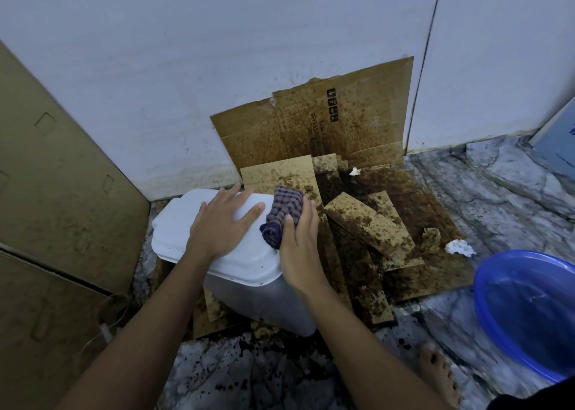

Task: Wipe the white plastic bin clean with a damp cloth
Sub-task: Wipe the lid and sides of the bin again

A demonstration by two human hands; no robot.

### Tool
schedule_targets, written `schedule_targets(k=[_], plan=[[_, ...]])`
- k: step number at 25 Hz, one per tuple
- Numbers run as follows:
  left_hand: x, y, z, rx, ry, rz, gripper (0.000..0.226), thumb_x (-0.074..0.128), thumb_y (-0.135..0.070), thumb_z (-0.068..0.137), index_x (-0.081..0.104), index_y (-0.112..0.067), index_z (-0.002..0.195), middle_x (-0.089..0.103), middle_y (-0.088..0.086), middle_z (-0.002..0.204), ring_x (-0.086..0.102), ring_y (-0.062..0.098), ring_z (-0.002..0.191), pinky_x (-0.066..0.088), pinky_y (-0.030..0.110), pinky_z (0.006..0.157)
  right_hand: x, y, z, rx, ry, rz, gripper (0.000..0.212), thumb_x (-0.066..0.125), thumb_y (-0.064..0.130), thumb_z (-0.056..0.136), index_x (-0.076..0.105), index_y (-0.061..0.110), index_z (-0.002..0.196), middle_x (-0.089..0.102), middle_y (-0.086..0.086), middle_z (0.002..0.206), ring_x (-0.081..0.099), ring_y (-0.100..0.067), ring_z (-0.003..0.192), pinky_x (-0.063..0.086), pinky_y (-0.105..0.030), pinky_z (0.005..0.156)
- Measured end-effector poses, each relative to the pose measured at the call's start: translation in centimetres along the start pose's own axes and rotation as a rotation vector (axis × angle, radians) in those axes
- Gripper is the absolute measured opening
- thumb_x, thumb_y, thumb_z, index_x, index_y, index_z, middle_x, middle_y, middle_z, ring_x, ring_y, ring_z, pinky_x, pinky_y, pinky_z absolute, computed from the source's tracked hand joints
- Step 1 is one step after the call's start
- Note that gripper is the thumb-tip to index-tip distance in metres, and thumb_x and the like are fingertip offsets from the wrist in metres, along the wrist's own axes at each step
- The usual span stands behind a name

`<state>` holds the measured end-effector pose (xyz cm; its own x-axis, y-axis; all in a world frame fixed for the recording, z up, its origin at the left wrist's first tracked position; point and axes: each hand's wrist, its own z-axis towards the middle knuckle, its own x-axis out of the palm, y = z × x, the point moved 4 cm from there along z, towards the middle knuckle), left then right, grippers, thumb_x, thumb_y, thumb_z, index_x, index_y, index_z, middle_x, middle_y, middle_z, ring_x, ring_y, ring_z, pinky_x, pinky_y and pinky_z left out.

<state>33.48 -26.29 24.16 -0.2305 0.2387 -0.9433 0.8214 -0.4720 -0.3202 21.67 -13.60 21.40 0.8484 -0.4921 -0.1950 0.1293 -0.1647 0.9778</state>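
A white plastic bin (249, 269) with its lid on stands on the floor in the middle of the head view. My left hand (222, 223) lies flat on the lid with fingers spread. My right hand (300, 248) grips a bunched blue-and-grey checked cloth (283, 215) and holds it against the lid's right edge. The bin's grey-white side wall (267, 304) shows below my right wrist.
Stained cardboard pieces (367, 220) cover the floor behind and right of the bin, one sheet (311, 123) leaning on the white wall. A blue basin (529, 313) with water sits at right. Crumpled tissue (460, 248) lies nearby. Large cardboard boxes (56, 192) stand left. Dark spatter marks the marble floor (249, 372).
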Motion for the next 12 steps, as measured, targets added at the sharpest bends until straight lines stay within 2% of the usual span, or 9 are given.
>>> schedule_targets(k=[4, 7, 10, 12], plan=[[-0.6, 0.0, 0.5, -0.023, -0.006, -0.019, 0.067, 0.027, -0.074, 0.095, 0.032, -0.044, 0.155, 0.021, -0.012, 0.167, 0.011, 0.015, 0.156, 0.004, 0.054, 0.124, 1.1, -0.1, -2.2, -0.052, -0.019, 0.045, 0.059, 0.024, 0.037, 0.109, -0.009, 0.039, 0.158, -0.021, 0.025, 0.162, 0.0, -0.016, 0.155, 0.031, -0.05, 0.119], [-0.9, -0.1, 0.7, -0.025, -0.003, -0.036, 0.069, 0.025, -0.076, 0.093, 0.033, -0.045, 0.154, 0.022, -0.011, 0.167, 0.012, 0.015, 0.156, 0.005, 0.054, 0.125, 2.3, 0.0, -3.8, -0.081, -0.044, 0.008, 0.06, 0.021, 0.042, 0.107, -0.014, 0.044, 0.156, -0.031, 0.037, 0.152, 0.0, -0.011, 0.154, 0.032, -0.051, 0.118], [-1.0, 0.0, 0.6, -0.039, -0.007, -0.047, 0.069, 0.024, -0.077, 0.093, 0.032, -0.045, 0.154, 0.022, -0.012, 0.167, 0.011, 0.016, 0.156, 0.003, 0.054, 0.124, 2.8, 0.1, -4.3, -0.08, -0.045, -0.006, 0.061, 0.021, 0.039, 0.108, -0.016, 0.042, 0.156, -0.036, 0.037, 0.15, -0.002, 0.002, 0.146, 0.03, -0.05, 0.119], [-1.0, 0.0, 0.5, -0.054, -0.014, -0.048, 0.068, 0.025, -0.075, 0.095, 0.032, -0.044, 0.155, 0.021, -0.011, 0.167, 0.011, 0.015, 0.156, 0.003, 0.054, 0.124, 2.4, 0.2, -3.7, -0.095, -0.038, -0.005, 0.061, 0.023, 0.037, 0.108, -0.015, 0.042, 0.156, -0.034, 0.036, 0.152, -0.001, 0.001, 0.146, 0.033, -0.049, 0.118]])
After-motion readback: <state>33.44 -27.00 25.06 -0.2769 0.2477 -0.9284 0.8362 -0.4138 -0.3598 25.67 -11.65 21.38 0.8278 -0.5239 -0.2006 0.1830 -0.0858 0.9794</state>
